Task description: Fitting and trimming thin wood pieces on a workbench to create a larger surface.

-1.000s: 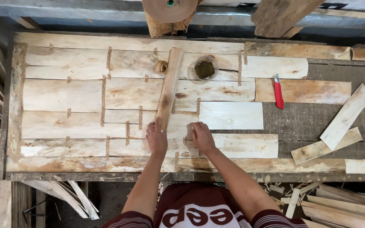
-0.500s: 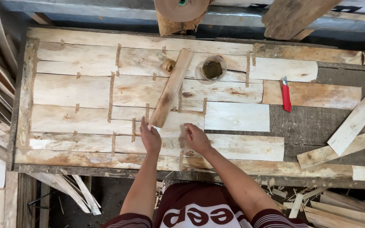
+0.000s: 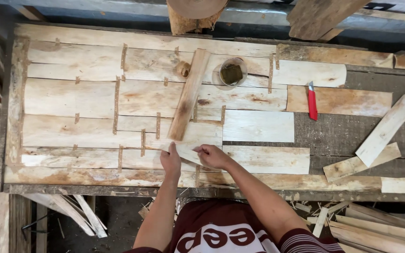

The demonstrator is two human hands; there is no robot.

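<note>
My left hand point(image 3: 171, 161) and my right hand point(image 3: 211, 156) both pinch a small pale veneer piece point(image 3: 183, 151) near the front edge of the workbench point(image 3: 94, 180). The piece lies over a patchwork of thin veneer sheets point(image 3: 71, 98) joined by short brown tape strips. Just beyond my hands a narrow wooden strip point(image 3: 188, 93) lies at a slant across the sheets. A small brown lump point(image 3: 183, 69) sits beside its far end.
A clear cup with dark liquid point(image 3: 230, 72) stands behind the strip. A red-handled knife point(image 3: 312, 104) lies to the right. Loose veneer offcuts point(image 3: 383, 131) lie on the dark right part of the bench; scraps point(image 3: 352, 225) are piled below.
Both hands have come slightly closer to the front edge and now grip the small veneer piece between them. The view has shifted a little to the left.
</note>
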